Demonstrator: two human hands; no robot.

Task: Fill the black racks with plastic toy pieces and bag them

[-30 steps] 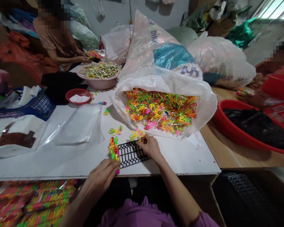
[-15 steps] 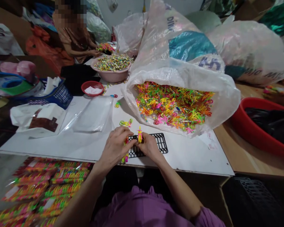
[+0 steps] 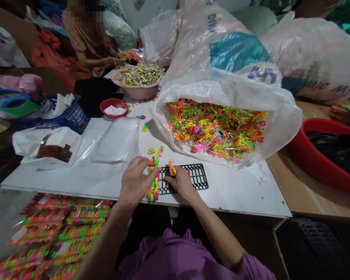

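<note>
A black plastic grid rack [image 3: 196, 177] lies on the white tabletop in front of me. Small bright plastic toys [image 3: 154, 188] stand in a row along its left end, in yellow, green, orange and pink. My left hand [image 3: 136, 179] is at this row, thumb and fingers closed around a toy at its upper part; the fingers partly hide it. Over the middle of the grid, my right hand [image 3: 181, 182] pinches a yellow plastic toy [image 3: 172, 168] with a bit of pink on top. Loose toys [image 3: 155, 151] lie just beyond the rack.
A large white sack [image 3: 236, 87] opens toward me, full of similar toys [image 3: 212, 128]. Clear plastic bags [image 3: 116, 142] lie to the left. Further back are a red bowl [image 3: 114, 108], a pink basin [image 3: 137, 90] and a co-worker [image 3: 90, 42]. A red tub [image 3: 332, 155] stands right.
My left hand has drawn back left to the row of toys, away from my right hand. The yellow toy in my right hand has tilted and dropped slightly.
</note>
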